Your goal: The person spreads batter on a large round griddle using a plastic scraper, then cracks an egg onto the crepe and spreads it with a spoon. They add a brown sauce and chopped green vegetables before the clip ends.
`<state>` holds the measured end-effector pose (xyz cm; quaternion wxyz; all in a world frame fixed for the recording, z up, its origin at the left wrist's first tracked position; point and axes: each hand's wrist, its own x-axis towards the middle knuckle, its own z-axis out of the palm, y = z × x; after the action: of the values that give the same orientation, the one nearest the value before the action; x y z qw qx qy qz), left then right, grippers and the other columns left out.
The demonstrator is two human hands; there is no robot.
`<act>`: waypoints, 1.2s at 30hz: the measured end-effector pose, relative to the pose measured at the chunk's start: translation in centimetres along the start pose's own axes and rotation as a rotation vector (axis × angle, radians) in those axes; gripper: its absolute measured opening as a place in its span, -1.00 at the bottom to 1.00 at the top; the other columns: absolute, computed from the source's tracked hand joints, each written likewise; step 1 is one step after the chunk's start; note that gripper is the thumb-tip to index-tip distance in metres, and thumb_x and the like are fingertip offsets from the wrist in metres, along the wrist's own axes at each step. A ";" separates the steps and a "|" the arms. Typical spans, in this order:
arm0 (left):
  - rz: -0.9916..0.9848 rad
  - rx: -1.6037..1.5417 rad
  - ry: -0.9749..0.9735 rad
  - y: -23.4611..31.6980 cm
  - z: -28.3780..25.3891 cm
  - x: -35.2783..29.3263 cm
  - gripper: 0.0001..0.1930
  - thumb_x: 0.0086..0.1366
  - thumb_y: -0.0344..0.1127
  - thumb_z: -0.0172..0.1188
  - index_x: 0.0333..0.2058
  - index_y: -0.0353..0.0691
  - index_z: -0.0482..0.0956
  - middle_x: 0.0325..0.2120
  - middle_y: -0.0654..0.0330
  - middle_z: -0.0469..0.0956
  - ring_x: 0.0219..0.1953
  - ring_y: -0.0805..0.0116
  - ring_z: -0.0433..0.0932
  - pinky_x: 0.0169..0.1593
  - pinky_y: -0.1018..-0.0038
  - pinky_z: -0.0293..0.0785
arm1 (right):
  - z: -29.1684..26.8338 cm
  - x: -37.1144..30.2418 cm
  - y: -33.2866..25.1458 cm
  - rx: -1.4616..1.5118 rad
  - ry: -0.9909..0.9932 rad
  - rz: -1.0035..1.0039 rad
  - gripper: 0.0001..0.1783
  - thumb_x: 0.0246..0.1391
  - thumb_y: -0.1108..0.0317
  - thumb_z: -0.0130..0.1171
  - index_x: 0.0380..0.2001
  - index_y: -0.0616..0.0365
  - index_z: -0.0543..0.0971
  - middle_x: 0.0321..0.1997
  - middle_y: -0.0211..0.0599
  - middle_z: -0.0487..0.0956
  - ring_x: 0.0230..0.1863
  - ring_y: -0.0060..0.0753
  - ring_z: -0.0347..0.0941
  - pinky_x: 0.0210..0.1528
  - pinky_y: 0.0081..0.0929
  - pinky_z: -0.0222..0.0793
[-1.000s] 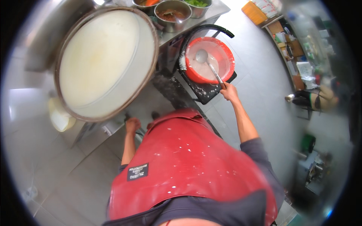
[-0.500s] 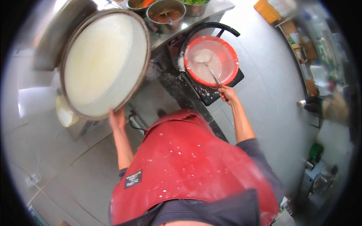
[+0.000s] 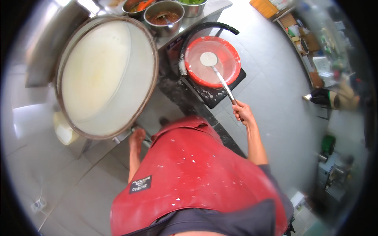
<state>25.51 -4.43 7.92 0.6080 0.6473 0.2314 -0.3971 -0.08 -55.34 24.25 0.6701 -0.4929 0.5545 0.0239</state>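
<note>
My right hand [image 3: 244, 113] is wrapped round the dark handle of a long ladle [image 3: 225, 83]. The ladle's round bowl, filled with white liquid, is over a red-rimmed tub [image 3: 212, 80] of similar pale liquid. Left of it, a large round pan or tray with a brown rim [image 3: 156, 74] bears a pale, creamy sheet [image 3: 94, 70] under a thin clear-looking layer. My left hand [image 3: 137, 135] is curled in shadow just below that rim, beside a metal bar [image 3: 147, 138]. Its fingers are blurred, and what they hold is hidden.
Steel bowls with reddish sauce [image 3: 163, 17] and chopped greens [image 3: 192, 2] stand on the counter at the back. The tub rests on a black stand [image 3: 212, 100] with a curved arm. Shelves [image 3: 305, 59] line the right, where another person's leg and shoe [image 3: 315, 96] show.
The ladle's bowl has risen from the liquid and now shows full. My left hand has left the pan's rim, moved down and right, and curled. The view has shifted slightly.
</note>
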 end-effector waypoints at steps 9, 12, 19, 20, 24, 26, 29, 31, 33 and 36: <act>0.442 1.195 0.097 -10.9 -6.0 9.8 -0.66 0.30 -0.15 0.03 -0.37 -0.34 0.63 -0.43 -0.17 0.59 -0.26 -0.18 0.56 -0.14 0.05 0.43 | 2.4 -11.0 -3.6 -0.082 0.009 -0.040 -0.44 0.07 0.39 0.20 0.19 0.15 0.43 -0.62 -0.49 0.41 -0.79 -0.73 0.22 -0.82 -0.72 0.09; 0.659 1.353 0.086 -12.2 -7.0 12.3 -0.78 0.17 -0.24 0.13 -0.47 -0.26 0.65 -0.49 -0.08 0.58 -0.27 -0.13 0.56 -0.18 0.04 0.44 | 3.6 -14.5 -5.7 -0.125 -0.019 -0.073 -0.41 0.06 0.39 0.21 0.20 0.19 0.41 -0.62 -0.47 0.42 -0.79 -0.72 0.21 -0.82 -0.72 0.08; 0.582 1.839 -0.291 -12.9 -6.0 13.0 -0.80 -0.09 -0.10 0.42 -0.62 -0.05 0.66 -0.51 0.12 0.62 -0.36 0.05 0.60 -0.32 0.18 0.49 | 9.1 -20.0 -11.8 -0.302 -0.104 -0.204 -0.27 -0.07 0.33 0.27 0.23 0.24 0.37 -0.61 -0.51 0.41 -0.77 -0.76 0.18 -0.78 -0.75 0.09; 0.509 1.841 -0.268 -13.0 -5.9 12.6 -0.80 -0.11 -0.09 0.42 -0.61 -0.05 0.67 -0.51 0.12 0.62 -0.37 0.06 0.61 -0.31 0.18 0.50 | 10.5 -20.1 -12.7 -0.351 -0.145 -0.228 -0.28 -0.06 0.34 0.27 0.23 0.23 0.37 -0.61 -0.52 0.41 -0.76 -0.76 0.19 -0.77 -0.75 0.09; 0.547 1.778 -0.176 -13.5 -5.9 11.5 -0.82 -0.13 -0.13 0.39 -0.59 -0.07 0.68 -0.50 0.10 0.63 -0.37 0.07 0.62 -0.30 0.20 0.51 | 17.7 -17.8 -15.9 -0.679 -0.209 -0.489 -0.34 0.04 0.40 0.21 0.25 0.22 0.35 -0.63 -0.43 0.45 -0.71 -0.54 0.33 -0.67 -0.52 0.26; 0.582 1.755 -0.101 -13.4 -6.0 11.5 -0.85 -0.11 -0.17 0.35 -0.58 -0.08 0.68 -0.50 0.08 0.63 -0.37 0.08 0.62 -0.30 0.19 0.51 | 21.9 -15.6 -16.6 -0.931 -0.162 -0.875 -0.35 0.03 0.40 0.21 0.24 0.20 0.35 -0.60 -0.29 0.52 -0.63 -0.31 0.46 -0.53 -0.36 0.40; 0.620 1.734 0.024 -12.8 -6.2 12.0 -0.87 -0.07 -0.20 0.29 -0.57 -0.09 0.68 -0.50 0.06 0.62 -0.36 0.07 0.61 -0.31 0.16 0.50 | 27.5 -12.6 -17.4 -1.110 0.012 -1.199 -0.37 0.02 0.39 0.19 0.21 0.15 0.38 -0.53 -0.14 0.49 -0.55 -0.23 0.43 -0.42 -0.28 0.37; 0.668 1.759 0.035 -12.2 -6.3 12.2 -0.86 -0.03 -0.21 0.24 -0.56 -0.10 0.68 -0.49 0.05 0.62 -0.36 0.07 0.61 -0.31 0.14 0.49 | 29.5 -11.0 -18.4 -1.246 0.093 -1.220 -0.41 -0.01 0.43 0.19 0.16 0.21 0.41 -0.40 0.19 0.54 -0.40 0.14 0.52 -0.29 -0.19 0.45; 0.727 1.724 0.010 -11.6 -6.1 11.9 -0.85 -0.01 -0.20 0.21 -0.56 -0.10 0.67 -0.47 0.04 0.63 -0.35 0.07 0.61 -0.30 0.12 0.49 | 29.2 -9.5 -19.5 -1.014 -0.073 -1.258 -0.43 0.03 0.40 0.17 0.17 0.18 0.41 -0.49 0.04 0.55 -0.52 -0.03 0.50 -0.42 -0.25 0.42; 0.667 1.696 0.003 -11.4 -5.7 10.2 -0.83 0.02 -0.19 0.17 -0.56 -0.11 0.67 -0.46 0.04 0.63 -0.34 0.06 0.61 -0.30 0.12 0.49 | 23.8 -7.9 -19.4 -0.437 -0.516 -0.496 -0.45 0.12 0.34 0.15 0.19 0.20 0.38 -0.63 -0.44 0.42 -0.77 -0.67 0.25 -0.77 -0.66 0.11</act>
<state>23.84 0.99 -7.36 0.0111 0.9113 -0.3367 -0.2366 25.23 -44.89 40.17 0.6520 -0.7201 0.2149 0.1015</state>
